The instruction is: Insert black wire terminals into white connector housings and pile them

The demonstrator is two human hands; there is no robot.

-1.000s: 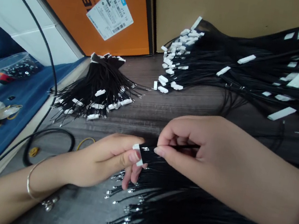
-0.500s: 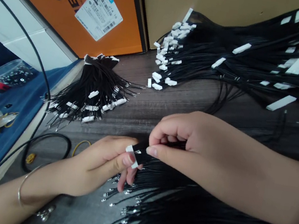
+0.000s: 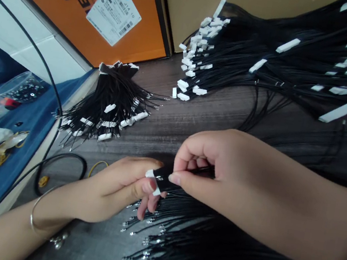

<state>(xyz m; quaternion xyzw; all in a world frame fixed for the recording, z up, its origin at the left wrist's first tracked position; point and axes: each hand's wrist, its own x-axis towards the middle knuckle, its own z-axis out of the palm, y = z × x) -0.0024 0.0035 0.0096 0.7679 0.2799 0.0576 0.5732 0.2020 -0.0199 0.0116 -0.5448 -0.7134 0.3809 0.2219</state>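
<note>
As your right hand (image 3: 221,164) slid closer along the black wire (image 3: 198,169) it pinched, your left hand (image 3: 118,189) kept gripping the white plug (image 3: 152,177) above the table (image 3: 174,125), so the wire seemed nearly seated.

- The white connector (image 3: 152,178) is a small plastic block pinched at the fingertips, held just above the dark table, its white ends showing on either side of a fingertip
- The black wire (image 3: 200,169) is thin and runs from the connector rightward into the closed fingers, lying nearly level
- The loose black wires (image 3: 176,236) fan out underneath, their bare metal tips pointing left
</note>
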